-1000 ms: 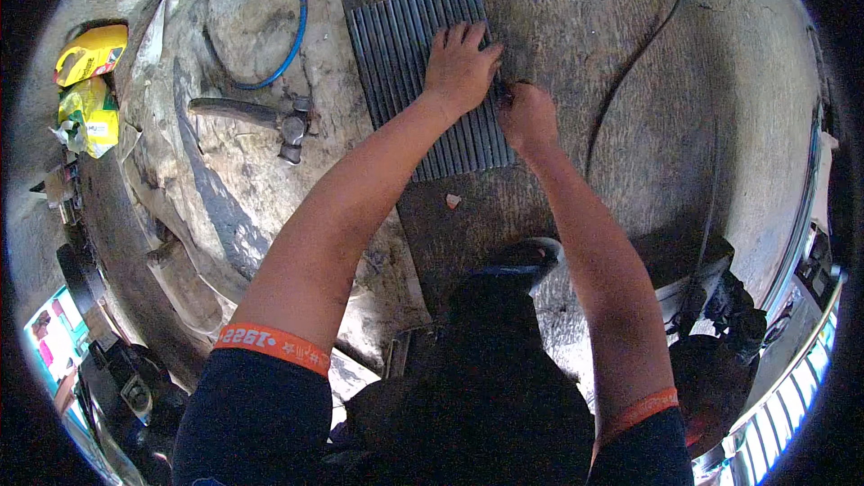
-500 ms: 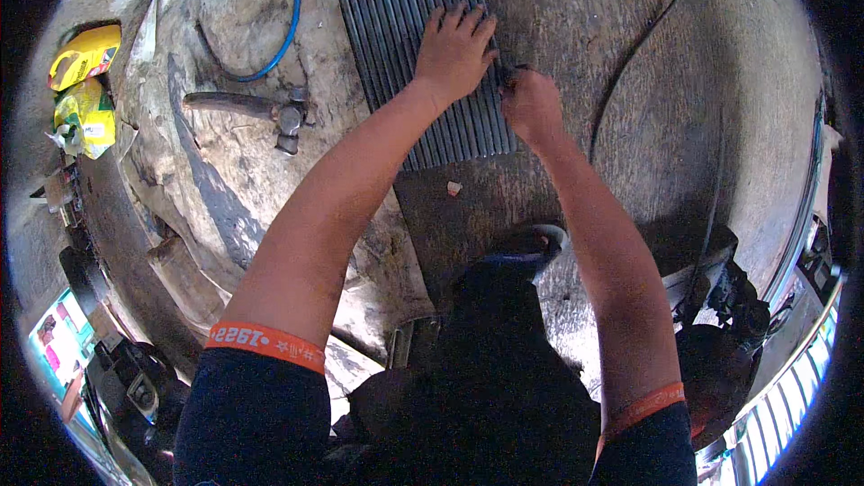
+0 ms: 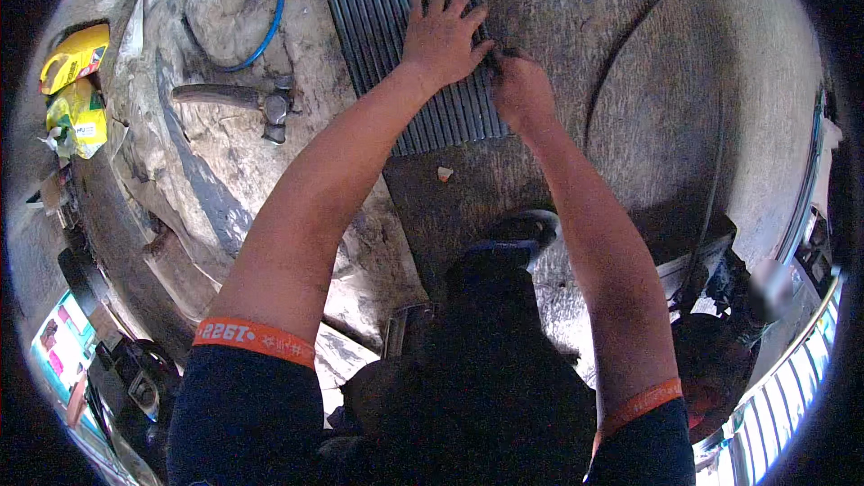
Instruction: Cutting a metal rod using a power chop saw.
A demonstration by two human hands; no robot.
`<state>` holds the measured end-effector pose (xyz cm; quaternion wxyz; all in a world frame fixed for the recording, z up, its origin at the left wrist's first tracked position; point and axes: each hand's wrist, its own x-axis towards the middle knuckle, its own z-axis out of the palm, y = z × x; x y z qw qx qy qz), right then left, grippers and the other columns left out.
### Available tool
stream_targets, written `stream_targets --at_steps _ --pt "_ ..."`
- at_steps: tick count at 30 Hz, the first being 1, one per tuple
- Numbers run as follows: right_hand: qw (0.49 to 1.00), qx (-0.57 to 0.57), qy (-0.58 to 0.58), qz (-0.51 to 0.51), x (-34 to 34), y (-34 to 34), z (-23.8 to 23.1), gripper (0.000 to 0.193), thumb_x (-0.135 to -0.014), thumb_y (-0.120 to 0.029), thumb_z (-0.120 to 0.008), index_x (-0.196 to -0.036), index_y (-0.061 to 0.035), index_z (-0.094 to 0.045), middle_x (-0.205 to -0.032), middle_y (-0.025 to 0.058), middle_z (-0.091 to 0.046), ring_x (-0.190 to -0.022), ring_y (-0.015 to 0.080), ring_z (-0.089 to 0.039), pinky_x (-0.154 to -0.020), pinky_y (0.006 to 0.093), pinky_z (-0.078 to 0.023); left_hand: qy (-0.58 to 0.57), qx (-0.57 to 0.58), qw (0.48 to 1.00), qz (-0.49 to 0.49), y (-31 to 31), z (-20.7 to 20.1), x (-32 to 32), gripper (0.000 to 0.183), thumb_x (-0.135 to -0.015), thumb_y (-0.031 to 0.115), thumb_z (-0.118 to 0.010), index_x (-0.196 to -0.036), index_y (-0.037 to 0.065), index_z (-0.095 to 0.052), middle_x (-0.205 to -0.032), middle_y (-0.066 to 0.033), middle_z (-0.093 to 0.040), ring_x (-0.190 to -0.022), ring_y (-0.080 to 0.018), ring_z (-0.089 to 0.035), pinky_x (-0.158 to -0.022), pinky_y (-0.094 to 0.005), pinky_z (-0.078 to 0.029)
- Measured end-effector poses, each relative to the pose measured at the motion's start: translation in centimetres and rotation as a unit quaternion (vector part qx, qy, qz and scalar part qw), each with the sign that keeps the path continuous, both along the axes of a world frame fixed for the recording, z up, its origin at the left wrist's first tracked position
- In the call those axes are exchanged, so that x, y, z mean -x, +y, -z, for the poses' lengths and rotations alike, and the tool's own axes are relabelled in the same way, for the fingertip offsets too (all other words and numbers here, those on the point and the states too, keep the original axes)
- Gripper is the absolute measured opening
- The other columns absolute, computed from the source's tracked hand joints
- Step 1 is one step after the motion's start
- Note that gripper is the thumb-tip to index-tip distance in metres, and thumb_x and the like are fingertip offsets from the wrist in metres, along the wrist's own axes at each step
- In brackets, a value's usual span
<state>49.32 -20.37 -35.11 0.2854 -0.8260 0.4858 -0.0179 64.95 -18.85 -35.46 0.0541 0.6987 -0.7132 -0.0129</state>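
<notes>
A grey ribbed metal panel, like a radiator core with rows of straight parallel ridges, lies flat on a dark brown worn board. My left hand rests on its upper middle, open, with the fingers spread and the thumb pointing toward the right edge. Beside that right edge, my right hand is closed. Something small and dark shows at its knuckles, too hidden to name. The two hands nearly meet at the left thumb.
A hammer lies on pale, stained sheeting to the left, below a blue hose. Farther left are a yellow jug and a yellow bag. A small pale chip sits nearer me, and a black cable crosses at right.
The whole view has shifted slightly, so the panel and hammer appear higher and farther left. My left hand stays spread on the panel; my right hand remains closed at its edge.
</notes>
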Motion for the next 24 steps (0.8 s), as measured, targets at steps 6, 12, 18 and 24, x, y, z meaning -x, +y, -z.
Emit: stream_targets --at_steps 6,12,18,24 --pt "0.994 -0.012 -0.048 0.098 2.5 -0.5 -2.9 0.032 -0.082 -0.014 -0.054 -0.113 -0.0059 -0.060 -0.098 0.0225 -0.063 -0.091 0.0387 -0.060 -0.076 0.0440 -0.048 -0.008 0.105 0.994 0.015 -0.1 -2.3 2.9 0.040 -0.081 0.032 -0.062 -0.118 0.017 -0.058 -0.125 -0.0122 -0.052 -0.124 -0.0327 -0.040 -0.103 -0.0538 -0.024" --pt "0.918 0.145 -0.221 0.297 14.8 2.2 -13.9 0.029 -0.077 -0.006 -0.060 -0.106 -0.0034 -0.064 -0.092 0.0180 -0.067 -0.085 0.0288 -0.066 -0.074 0.0346 -0.051 0.399 0.150 0.873 0.236 -1.3 -13.3 15.9 0.016 -0.074 0.016 -0.063 -0.089 0.010 -0.065 -0.077 -0.0148 -0.063 -0.072 -0.0341 -0.062 -0.064 -0.0420 -0.050" --pt "0.706 0.413 -0.284 0.500 30.8 16.1 -32.6 0.019 -0.081 -0.010 -0.066 -0.095 0.0021 -0.066 -0.086 0.0103 -0.069 -0.075 0.0142 -0.063 -0.072 0.0284 -0.050 0.406 0.129 0.782 0.455 2.7 -30.8 32.6 0.021 -0.076 0.025 -0.074 -0.077 0.005 -0.066 -0.060 -0.0111 -0.061 -0.049 -0.0183 -0.059 -0.049 -0.0313 -0.045" --pt "0.454 0.563 -0.320 0.612 45.3 32.5 -35.2 0.018 -0.083 -0.009 -0.065 -0.097 0.0010 -0.066 -0.087 0.0097 -0.067 -0.076 0.0146 -0.062 -0.068 0.0269 -0.048 0.337 0.150 0.642 0.672 13.1 -40.3 48.7 0.023 -0.079 0.019 -0.067 -0.098 0.006 -0.063 -0.103 -0.0108 -0.062 -0.084 -0.0237 -0.063 -0.073 -0.0346 -0.050"
